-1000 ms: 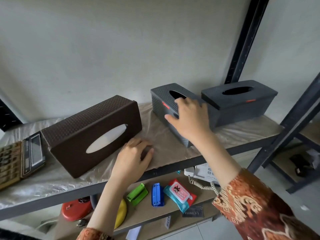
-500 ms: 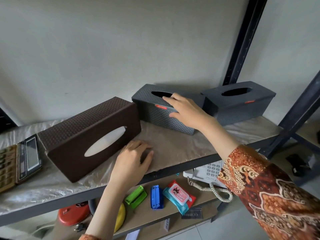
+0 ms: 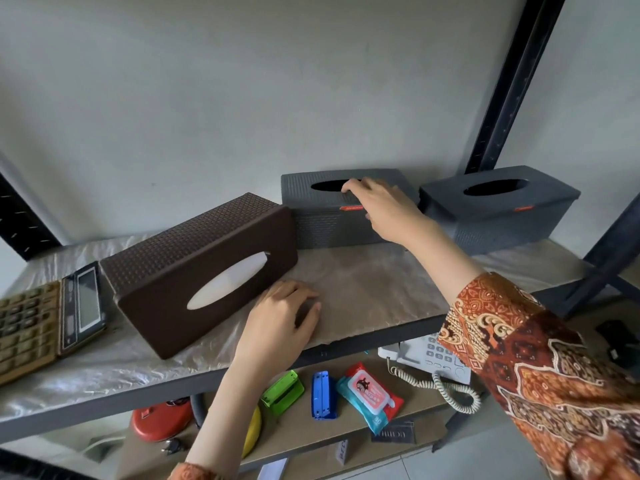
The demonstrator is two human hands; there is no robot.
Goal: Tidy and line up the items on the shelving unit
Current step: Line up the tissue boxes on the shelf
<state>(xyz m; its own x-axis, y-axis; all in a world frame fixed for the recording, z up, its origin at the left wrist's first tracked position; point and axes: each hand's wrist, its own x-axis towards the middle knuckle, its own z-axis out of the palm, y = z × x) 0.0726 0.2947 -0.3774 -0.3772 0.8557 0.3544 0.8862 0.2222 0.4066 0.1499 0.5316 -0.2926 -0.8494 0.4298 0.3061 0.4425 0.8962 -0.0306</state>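
Note:
A grey woven tissue box (image 3: 322, 221) stands at the back of the upper shelf (image 3: 367, 289), parallel to the wall. My right hand (image 3: 384, 209) grips its front top edge, fingers by the oval slot. A second grey tissue box (image 3: 498, 209) stands just to its right against the wall. A brown tissue box (image 3: 197, 268) lies tipped on its side at an angle, its slot facing me. My left hand (image 3: 280, 323) rests flat on the plastic-covered shelf just right of the brown box, holding nothing.
A calculator (image 3: 41, 320) lies at the shelf's left end. The lower shelf holds a green stapler (image 3: 282, 393), a blue stapler (image 3: 323, 394), a wipes pack (image 3: 369, 396), a corded phone (image 3: 429, 358) and a red tape measure (image 3: 161, 419). Black uprights (image 3: 512, 81) frame the unit.
My right hand has turned the middle grey box from angled to parallel with the wall and pushed it back beside the other grey box. My left hand stayed put.

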